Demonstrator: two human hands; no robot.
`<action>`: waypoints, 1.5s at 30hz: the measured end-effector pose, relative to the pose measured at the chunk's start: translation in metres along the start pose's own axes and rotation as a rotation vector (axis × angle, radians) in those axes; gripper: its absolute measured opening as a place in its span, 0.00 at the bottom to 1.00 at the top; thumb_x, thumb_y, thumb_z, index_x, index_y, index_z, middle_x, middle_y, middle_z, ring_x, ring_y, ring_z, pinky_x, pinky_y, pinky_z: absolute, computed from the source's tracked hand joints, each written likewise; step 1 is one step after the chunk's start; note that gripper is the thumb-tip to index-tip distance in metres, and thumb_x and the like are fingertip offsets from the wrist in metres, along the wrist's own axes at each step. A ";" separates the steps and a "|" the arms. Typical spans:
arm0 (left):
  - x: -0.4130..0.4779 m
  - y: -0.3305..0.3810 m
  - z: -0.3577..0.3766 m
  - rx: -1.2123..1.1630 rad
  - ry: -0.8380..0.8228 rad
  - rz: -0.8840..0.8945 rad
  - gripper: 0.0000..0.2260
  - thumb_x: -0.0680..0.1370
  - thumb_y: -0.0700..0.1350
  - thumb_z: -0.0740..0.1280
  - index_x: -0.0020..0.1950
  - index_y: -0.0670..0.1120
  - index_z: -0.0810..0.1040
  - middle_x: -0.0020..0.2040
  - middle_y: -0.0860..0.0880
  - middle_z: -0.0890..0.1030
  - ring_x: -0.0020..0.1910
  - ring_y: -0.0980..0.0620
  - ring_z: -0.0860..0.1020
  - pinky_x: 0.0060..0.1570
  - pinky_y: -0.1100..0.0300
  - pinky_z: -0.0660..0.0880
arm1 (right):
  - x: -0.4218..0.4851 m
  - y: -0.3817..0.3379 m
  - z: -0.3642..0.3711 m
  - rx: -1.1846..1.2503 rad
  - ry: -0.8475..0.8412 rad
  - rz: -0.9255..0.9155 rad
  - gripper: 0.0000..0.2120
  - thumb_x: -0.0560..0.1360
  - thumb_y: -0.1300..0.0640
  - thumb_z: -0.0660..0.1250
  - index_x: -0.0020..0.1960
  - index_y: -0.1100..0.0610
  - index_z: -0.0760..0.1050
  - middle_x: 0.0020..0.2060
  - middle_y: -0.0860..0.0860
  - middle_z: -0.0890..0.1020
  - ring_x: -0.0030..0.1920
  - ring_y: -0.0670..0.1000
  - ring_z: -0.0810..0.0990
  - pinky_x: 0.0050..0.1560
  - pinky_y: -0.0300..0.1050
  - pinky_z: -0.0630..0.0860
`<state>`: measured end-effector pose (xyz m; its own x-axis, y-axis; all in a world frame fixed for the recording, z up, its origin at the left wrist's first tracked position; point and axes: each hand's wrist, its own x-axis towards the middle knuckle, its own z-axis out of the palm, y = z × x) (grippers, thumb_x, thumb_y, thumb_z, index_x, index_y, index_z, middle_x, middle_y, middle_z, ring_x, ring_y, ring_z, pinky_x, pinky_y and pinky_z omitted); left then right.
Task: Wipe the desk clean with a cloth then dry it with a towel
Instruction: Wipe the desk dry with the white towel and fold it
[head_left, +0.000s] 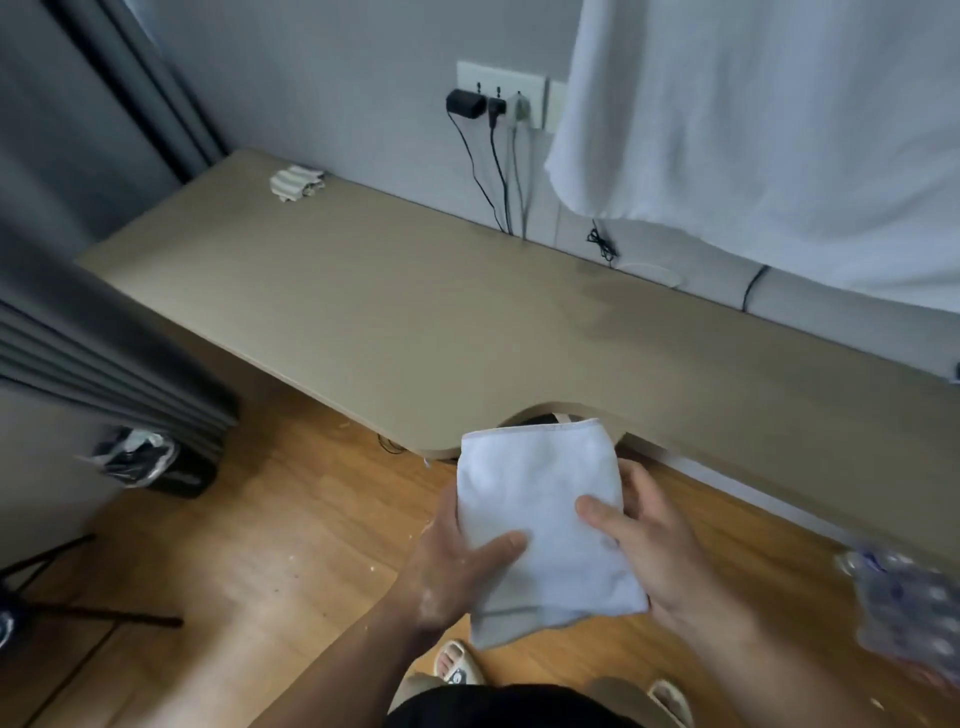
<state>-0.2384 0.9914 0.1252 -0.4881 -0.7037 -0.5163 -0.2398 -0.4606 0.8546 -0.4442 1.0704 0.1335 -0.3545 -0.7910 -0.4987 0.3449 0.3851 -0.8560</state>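
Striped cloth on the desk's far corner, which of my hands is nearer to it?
Left. The left hand holds the left edge of the white towel, toward the striped cloth; the right hand holds its right edge, farther away.

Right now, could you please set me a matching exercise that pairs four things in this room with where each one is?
Things:
1. towel
2. striped cloth
3. plugs
4. bin

Places:
A. in the wall socket
B. on the floor by the curtain
C. held between the left hand and right hand
D. on the far left corner of the desk

Pairs: 1-C, 2-D, 3-A, 4-B
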 end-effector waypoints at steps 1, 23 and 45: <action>-0.001 0.005 -0.021 -0.003 -0.026 0.011 0.35 0.69 0.53 0.83 0.71 0.60 0.70 0.64 0.53 0.82 0.62 0.49 0.82 0.58 0.46 0.81 | 0.006 -0.002 0.022 0.009 0.005 -0.010 0.18 0.76 0.63 0.74 0.64 0.53 0.76 0.53 0.56 0.87 0.53 0.59 0.87 0.58 0.68 0.81; 0.120 0.102 -0.369 0.627 0.146 0.124 0.28 0.68 0.45 0.79 0.59 0.72 0.75 0.72 0.60 0.63 0.66 0.62 0.68 0.49 0.81 0.68 | 0.213 -0.072 0.319 -0.806 -0.475 -0.215 0.31 0.74 0.60 0.70 0.69 0.32 0.71 0.57 0.43 0.82 0.55 0.42 0.83 0.62 0.48 0.79; 0.300 0.249 -0.646 0.640 -0.097 0.381 0.05 0.83 0.51 0.66 0.51 0.52 0.80 0.47 0.55 0.84 0.47 0.55 0.82 0.48 0.56 0.78 | 0.377 -0.161 0.597 -1.147 -0.017 -0.354 0.09 0.76 0.46 0.74 0.53 0.49 0.83 0.66 0.53 0.78 0.77 0.50 0.64 0.68 0.39 0.64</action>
<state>0.0981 0.3163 0.1465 -0.6998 -0.6869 -0.1959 -0.4659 0.2311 0.8541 -0.1143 0.4264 0.1647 -0.2586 -0.9414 -0.2166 -0.7473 0.3371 -0.5727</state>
